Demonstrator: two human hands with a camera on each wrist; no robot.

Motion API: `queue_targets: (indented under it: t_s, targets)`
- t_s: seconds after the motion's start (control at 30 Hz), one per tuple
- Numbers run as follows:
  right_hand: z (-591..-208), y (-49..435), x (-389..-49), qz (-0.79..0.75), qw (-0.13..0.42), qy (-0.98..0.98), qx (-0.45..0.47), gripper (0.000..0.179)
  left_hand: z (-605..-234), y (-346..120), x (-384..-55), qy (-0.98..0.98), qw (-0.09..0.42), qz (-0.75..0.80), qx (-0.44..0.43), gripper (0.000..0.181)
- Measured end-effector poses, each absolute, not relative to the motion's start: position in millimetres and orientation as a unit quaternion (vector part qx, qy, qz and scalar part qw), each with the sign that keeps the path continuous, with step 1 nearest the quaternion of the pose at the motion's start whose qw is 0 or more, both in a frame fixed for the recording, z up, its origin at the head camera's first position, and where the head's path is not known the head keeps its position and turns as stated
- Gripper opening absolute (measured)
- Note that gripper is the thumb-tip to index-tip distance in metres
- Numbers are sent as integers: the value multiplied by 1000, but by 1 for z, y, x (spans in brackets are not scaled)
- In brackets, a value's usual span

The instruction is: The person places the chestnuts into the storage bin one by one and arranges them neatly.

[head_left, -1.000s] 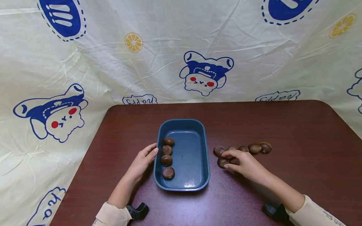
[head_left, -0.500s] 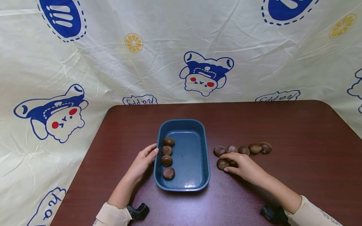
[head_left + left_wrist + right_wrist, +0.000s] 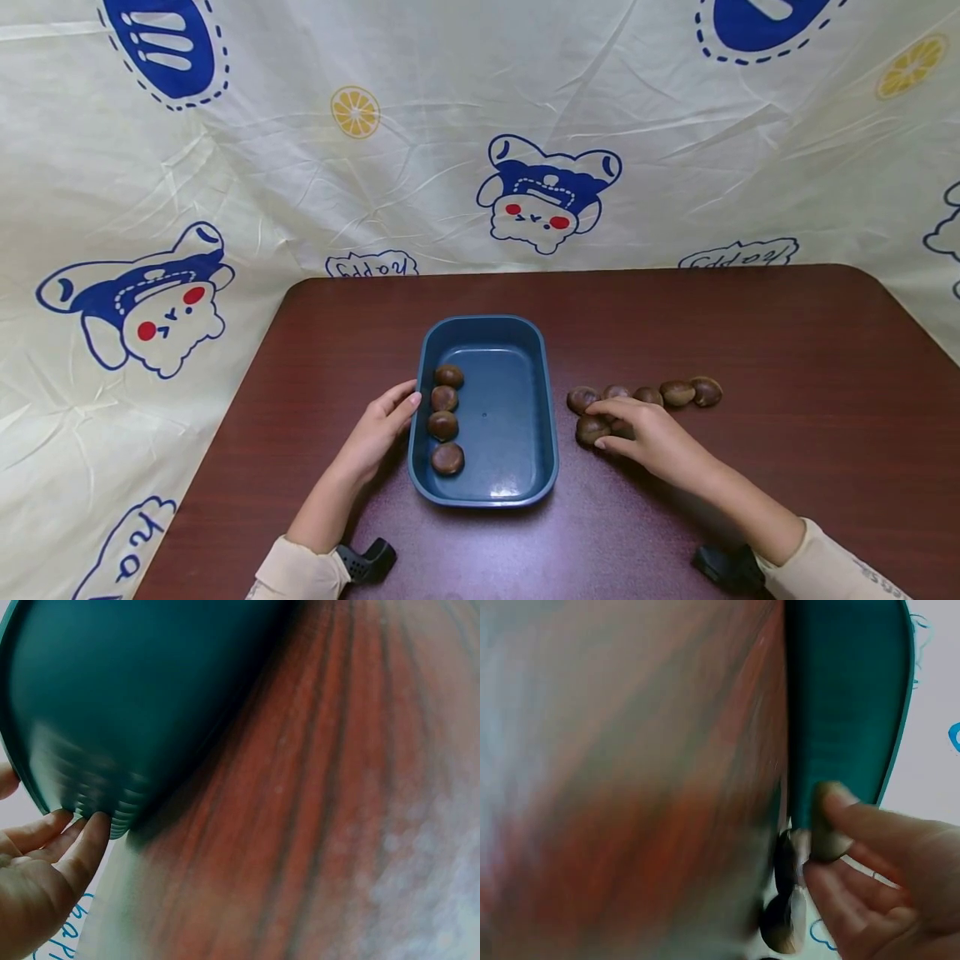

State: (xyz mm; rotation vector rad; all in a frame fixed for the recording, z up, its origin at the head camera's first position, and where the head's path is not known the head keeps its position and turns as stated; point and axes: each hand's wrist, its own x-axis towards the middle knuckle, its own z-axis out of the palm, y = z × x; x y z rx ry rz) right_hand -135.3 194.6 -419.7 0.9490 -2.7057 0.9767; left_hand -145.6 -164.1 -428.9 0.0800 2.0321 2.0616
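A blue tray [image 3: 510, 500] stands on the brown table, with a column of chestnuts [image 3: 447, 458] along its left inner side. At the tray's left wall is my left hand [image 3: 378, 429], fingers nearly straight and touching the outside; the left wrist view shows the fingertips [image 3: 94, 829] against the wall. To the right of the tray, my right hand [image 3: 652, 437] pinches a chestnut [image 3: 826, 829] between thumb and fingers. Another chestnut is partly hidden under that hand. Just beyond it lies a row of several chestnuts [image 3: 677, 393].
The table [image 3: 787, 333] has a rounded far edge, and a white printed cloth [image 3: 420, 192] hangs behind it. A black wrist device [image 3: 367, 562] sits on the left wrist, and another black device [image 3: 727, 568] on the right.
My right hand shifts slightly toward me, then back away from me, the chestnut at its fingertips moving with it. My left hand and the tray stay in place.
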Motion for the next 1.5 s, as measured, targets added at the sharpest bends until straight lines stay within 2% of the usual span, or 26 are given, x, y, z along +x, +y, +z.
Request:
queue_targets:
  t_s: [0.53, 0.97, 1.5]
  targets:
    - [-381, 182, -150, 356, 52, -890, 281, 36, -430, -164, -146, 707, 117, 697, 30, 44]
    - [-367, 129, -182, 399, 35, -869, 292, 37, -429, -164, -146, 700, 122, 703, 31, 43]
    - [-370, 65, -225, 379, -29, -872, 307, 38, -429, -165, -146, 697, 125, 705, 31, 43]
